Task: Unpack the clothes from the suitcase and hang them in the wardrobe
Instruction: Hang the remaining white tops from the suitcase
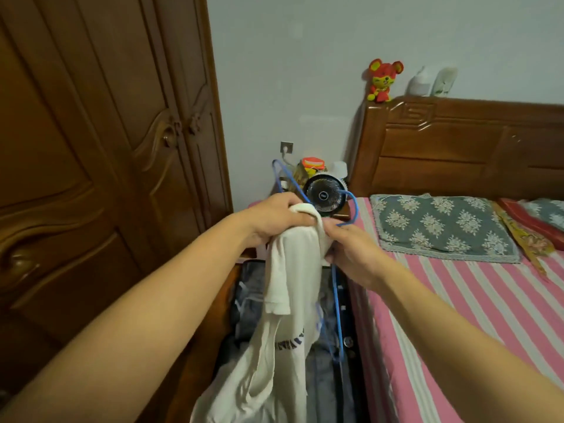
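left hand [276, 219]: fingers curled round the top edge of the cream-white cotton t-shirt [293, 270], gripping a bunch of fabric, held up in front of the fan.
right hand [351, 254]: fingers pinching the thin blue wire hanger [335, 288] just beside the shirt's right edge; thumb against the cloth.
t-shirt: hangs down from both hands, one short sleeve draped to the left, dark blue lettering partly visible lower down; bottom runs out of frame. It hangs over the open suitcase.
hanger: partly inside or behind the shirt, cannot tell which; blue loops stick out above the left hand and right of the shirt, one long side runs down along the shirt's right edge.
open dark suitcase [348, 315]: on the floor between wardrobe and bed, grey-blue folded clothes [250, 300] still inside.
dark brown carved wooden wardrobe [91, 148]: at left, both doors closed.
small black round fan [324, 195]: behind the hands, on a low stand against the wall, clutter around it.
bed with pink-and-white striped sheet [457, 315]: at right, touching the suitcase side; grey floral pillow [439, 227] near the brown wooden headboard [457, 148].
red-and-yellow plush mouse toy [383, 80]: sits on top of the headboard's left corner.
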`<control>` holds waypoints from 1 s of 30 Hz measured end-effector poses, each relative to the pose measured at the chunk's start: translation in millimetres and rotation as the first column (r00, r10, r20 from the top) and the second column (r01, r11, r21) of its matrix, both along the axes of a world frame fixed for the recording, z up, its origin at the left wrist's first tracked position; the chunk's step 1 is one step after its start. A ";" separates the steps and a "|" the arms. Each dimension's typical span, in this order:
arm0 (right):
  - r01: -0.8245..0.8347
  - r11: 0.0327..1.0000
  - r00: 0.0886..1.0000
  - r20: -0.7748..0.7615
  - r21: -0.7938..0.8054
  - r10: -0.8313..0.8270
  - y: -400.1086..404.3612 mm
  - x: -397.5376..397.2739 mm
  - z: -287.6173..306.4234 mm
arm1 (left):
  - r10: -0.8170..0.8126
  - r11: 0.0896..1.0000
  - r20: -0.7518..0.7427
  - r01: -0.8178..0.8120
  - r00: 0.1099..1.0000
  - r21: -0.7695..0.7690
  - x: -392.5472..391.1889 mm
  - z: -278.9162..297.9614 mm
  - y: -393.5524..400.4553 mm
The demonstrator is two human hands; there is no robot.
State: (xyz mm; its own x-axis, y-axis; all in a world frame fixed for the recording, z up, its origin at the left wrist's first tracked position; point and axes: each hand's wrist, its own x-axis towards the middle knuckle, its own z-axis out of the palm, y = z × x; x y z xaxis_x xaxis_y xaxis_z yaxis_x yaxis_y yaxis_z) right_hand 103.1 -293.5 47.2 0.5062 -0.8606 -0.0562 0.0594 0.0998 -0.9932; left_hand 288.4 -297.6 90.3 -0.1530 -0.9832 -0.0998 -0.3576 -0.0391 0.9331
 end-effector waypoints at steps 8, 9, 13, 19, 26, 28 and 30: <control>0.254 0.955 0.949 -0.153 -0.153 -0.277 10.5 56.6 -13.8 | 0.230 0.973 0.025 -0.230 0.973 -0.008 46.2 -85.3 73.2; 0.301 0.945 0.938 -0.141 -0.124 -0.317 9.7 57.9 -10.1 | 0.256 0.966 0.059 -0.258 0.965 0.029 48.2 -105.6 90.6; 0.382 0.924 0.921 -0.100 0.034 -0.377 -3.6 46.5 -3.7 | 0.478 0.857 -0.025 -0.461 0.878 0.231 60.3 -178.1 154.3; 0.451 0.891 0.819 -0.374 -0.050 -0.436 -26.0 1.6 -18.6 | 0.584 0.805 -0.354 -0.468 0.730 0.364 81.9 -164.4 158.2; 0.196 0.879 0.726 -0.538 -0.435 -0.428 9.8 -30.2 -24.8 | 0.112 0.988 0.073 -0.104 0.991 -0.110 41.5 -81.4 101.2; 0.017 0.943 0.857 -0.481 -0.334 -0.186 34.5 -6.9 -31.3 | 0.005 0.985 0.253 0.039 0.967 -0.168 21.0 -68.9 85.4; -0.056 0.923 0.838 -0.520 -0.380 -0.163 50.2 16.3 -46.7 | -0.057 0.979 0.317 0.116 0.947 -0.170 3.1 -61.1 79.7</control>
State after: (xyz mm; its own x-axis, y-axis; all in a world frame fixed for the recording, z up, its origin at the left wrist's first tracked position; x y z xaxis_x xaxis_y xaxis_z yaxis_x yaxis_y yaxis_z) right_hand 119.4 -243.3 0.6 0.4423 -0.8966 0.0209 -0.4943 -0.2632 -0.8285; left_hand 291.5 -217.9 29.3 -0.2285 -0.9732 0.0255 -0.6238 0.1665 0.7637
